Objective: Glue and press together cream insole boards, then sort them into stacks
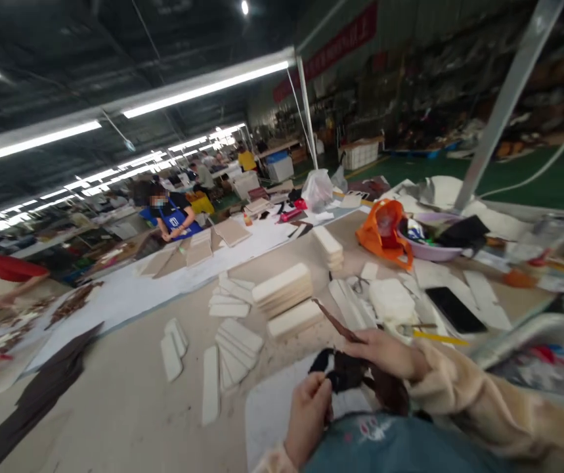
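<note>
My left hand (308, 410) is closed at the bottom centre, its thumb and fingers pinching the edge of a dark piece of material (345, 371). To its right, my right hand (385, 351) is closed on a brown strip (333, 320) that sticks out up and to the left, with more dark brown material hanging below the palm. Both hands are over a white sheet (266, 407) near my teal apron (400, 443). Just beyond them lie stacks of white rounded pieces (282, 289), and several more are fanned out (239, 348) to the left.
Dark fabric strips (45, 387) lie at the far left. On the right are a black phone (454, 310), a yellow tool (442, 338), an orange bag (385, 233) and a purple basin (434, 249). A person in a blue apron (176, 220) works across the table.
</note>
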{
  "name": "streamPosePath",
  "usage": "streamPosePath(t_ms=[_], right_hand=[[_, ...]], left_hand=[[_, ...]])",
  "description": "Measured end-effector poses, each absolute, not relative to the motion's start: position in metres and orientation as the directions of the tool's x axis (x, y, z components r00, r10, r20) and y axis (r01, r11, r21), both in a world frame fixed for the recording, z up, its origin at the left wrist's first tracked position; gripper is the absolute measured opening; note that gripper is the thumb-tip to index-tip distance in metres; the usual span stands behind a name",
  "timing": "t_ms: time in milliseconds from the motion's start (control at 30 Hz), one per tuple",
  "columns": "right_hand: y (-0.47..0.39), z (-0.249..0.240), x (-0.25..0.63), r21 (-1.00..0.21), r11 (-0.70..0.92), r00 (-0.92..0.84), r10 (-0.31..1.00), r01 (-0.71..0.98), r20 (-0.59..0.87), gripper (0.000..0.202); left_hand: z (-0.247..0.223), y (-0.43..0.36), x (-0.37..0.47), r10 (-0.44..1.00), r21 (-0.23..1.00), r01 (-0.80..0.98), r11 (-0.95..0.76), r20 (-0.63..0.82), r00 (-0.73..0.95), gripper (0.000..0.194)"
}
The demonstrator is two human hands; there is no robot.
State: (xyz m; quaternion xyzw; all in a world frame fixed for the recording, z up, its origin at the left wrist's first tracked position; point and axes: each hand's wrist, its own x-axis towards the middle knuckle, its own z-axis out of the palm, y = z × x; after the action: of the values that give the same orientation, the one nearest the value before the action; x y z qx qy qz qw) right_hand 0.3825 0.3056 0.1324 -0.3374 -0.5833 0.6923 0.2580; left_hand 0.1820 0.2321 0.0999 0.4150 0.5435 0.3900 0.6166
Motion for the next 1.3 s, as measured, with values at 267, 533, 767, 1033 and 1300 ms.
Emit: streamPosePath(t_ms=[267, 533, 767, 1033, 1300], right_hand=[[0.305, 0.126, 0.359, -0.905, -0.413, -0.721, 0.657, -0.103, -0.218, 0.039], [0.307, 0.129, 0.365, -0.925, -0.379, -0.686, 0.665, 0.031, -0.295, 0.038], [0.319, 0.114, 0.364, -0.909, -0.398, -0.287, 0.891, -0.121, -0.352, 0.046], [0.309, 0.075, 0.353, -0.978, -0.073, -0.516, 0.84, 0.198, -0.167, 0.027], [0.306, 0.098, 0.338, -0.931, -0.34, -0.599, 0.776, -0.135, -0.197, 0.033]], left_hand=[[0.127, 0.233, 0.182, 0.964, 0.935, -0.256, 0.244, -0.205, 0.172, 0.036], [0.121, 0.237, 0.182, 0.953, 0.902, -0.309, 0.302, -0.28, 0.114, 0.047], [0.108, 0.247, 0.182, 0.936, 0.782, -0.55, 0.292, -0.352, -0.004, 0.026], [0.103, 0.253, 0.184, 0.908, 0.714, -0.63, 0.305, -0.417, -0.034, 0.026], [0.097, 0.253, 0.186, 0.93, 0.831, -0.45, 0.328, -0.368, -0.003, 0.034]])
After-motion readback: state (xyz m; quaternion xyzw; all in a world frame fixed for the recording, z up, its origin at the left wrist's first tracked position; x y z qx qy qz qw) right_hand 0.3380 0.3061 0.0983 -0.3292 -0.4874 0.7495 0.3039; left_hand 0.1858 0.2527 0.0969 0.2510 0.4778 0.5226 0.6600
